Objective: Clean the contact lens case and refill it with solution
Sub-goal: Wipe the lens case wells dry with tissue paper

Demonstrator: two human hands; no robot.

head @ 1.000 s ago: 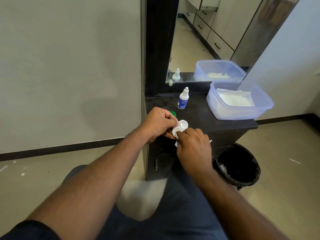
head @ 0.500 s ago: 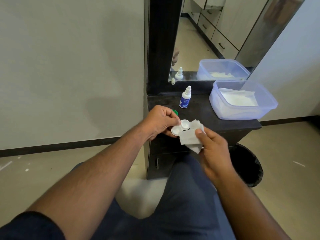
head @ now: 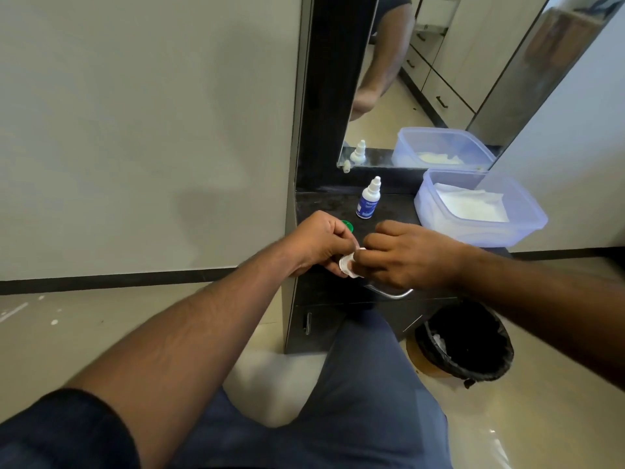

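The left hand (head: 319,243) grips the white lens case (head: 345,264) between curled fingertips; the right hand (head: 404,253), fingers curled, apparently presses tissue into it.

1 head-worn wide-angle view, looking forward and down from above the lap, close over both forearms, facing a dark worktop (head: 331,204) and wall mirror (head: 439,79), floor at the edges
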